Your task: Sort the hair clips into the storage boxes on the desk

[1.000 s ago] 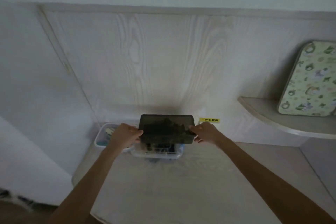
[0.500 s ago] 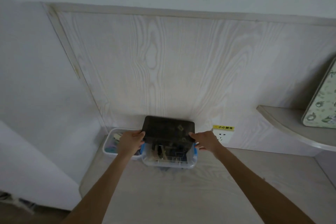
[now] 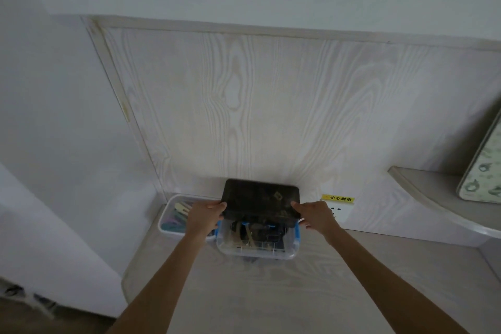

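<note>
While both arms reach toward the lower centre of the frame, the left hand [image 3: 206, 215] grips the left edge of a dark lid [image 3: 260, 199] and the right hand [image 3: 315, 215] grips its right edge, fingers curled round it. Tilted, the lid sits above a clear storage box [image 3: 257, 248] with blue latches, dark hair clips [image 3: 254, 233] inside. Just left of it, a second clear box [image 3: 169, 225] holds pastel clips [image 3: 176, 217]. Both boxes stand on the pale desk [image 3: 271, 293], against the wood-grain panel [image 3: 244, 103]

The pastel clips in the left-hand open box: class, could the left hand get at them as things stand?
Probably not yet: the left hand grips the dark lid with the right hand. Otherwise the open box beside it lies uncovered.
</note>
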